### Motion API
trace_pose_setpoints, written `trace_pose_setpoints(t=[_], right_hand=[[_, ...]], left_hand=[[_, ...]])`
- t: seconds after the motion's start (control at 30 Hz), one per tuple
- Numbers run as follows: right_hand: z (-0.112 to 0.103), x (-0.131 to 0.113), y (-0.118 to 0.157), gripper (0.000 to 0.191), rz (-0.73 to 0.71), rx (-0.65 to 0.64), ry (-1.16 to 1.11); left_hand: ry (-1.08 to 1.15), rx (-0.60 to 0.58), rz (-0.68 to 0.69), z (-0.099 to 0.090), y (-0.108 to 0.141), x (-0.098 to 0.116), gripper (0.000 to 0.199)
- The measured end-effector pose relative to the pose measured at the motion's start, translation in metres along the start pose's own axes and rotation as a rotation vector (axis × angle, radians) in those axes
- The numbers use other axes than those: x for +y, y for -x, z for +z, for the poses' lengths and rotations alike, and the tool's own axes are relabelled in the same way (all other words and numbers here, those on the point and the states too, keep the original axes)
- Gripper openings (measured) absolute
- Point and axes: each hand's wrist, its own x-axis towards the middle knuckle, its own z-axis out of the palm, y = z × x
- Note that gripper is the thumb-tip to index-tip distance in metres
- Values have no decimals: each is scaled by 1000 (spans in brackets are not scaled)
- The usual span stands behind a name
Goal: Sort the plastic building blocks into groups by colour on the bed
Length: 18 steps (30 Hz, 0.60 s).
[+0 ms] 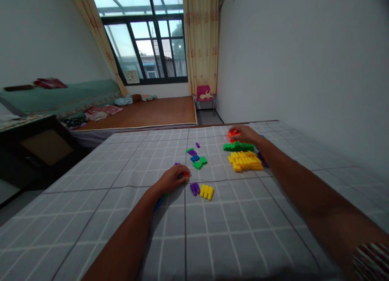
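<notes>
My left hand (172, 179) rests low over the cloth with its fingers curled around a small red toy block (186, 174). Out at the far right, my right hand (246, 134) has its fingers closed on an orange-red block (232, 133) at the cluster there. Just in front of it lies a row of green blocks (238, 146), and nearer still a stack of yellow blocks (245, 161). Close to my left hand are purple blocks (195, 188) and joined yellow blocks (207, 192). Blue blocks (157, 204) are partly hidden by my left wrist.
Loose green blocks (197, 165), a blue block (195, 158) and purple ones lie mid-table on the checked grey cloth (231, 240). A white wall (304, 70) runs along the right. Beyond the table are a low bed (158, 111) and a pink chair (203, 90).
</notes>
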Motion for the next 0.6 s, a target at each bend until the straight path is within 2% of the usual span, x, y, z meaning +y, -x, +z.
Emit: trace_pose_setpoints(t=[0.07, 0.17, 0.3, 0.4, 0.6], right_hand=[[-7, 20, -8, 32, 49, 16, 53], [1, 25, -24, 35, 36, -3, 137], [28, 12, -51, 36, -45, -169, 270], [45, 11, -63, 37, -20, -301, 369], [57, 26, -69, 36, 46, -403, 413]], left_hand=[[-18, 5, 8, 1, 0, -1, 21], [-41, -4, 5, 1, -1, -1, 21], [-53, -23, -9, 0, 0, 1, 20], [-53, -20, -10, -1, 1, 3, 21], [-43, -37, 7, -1, 1, 5, 19]])
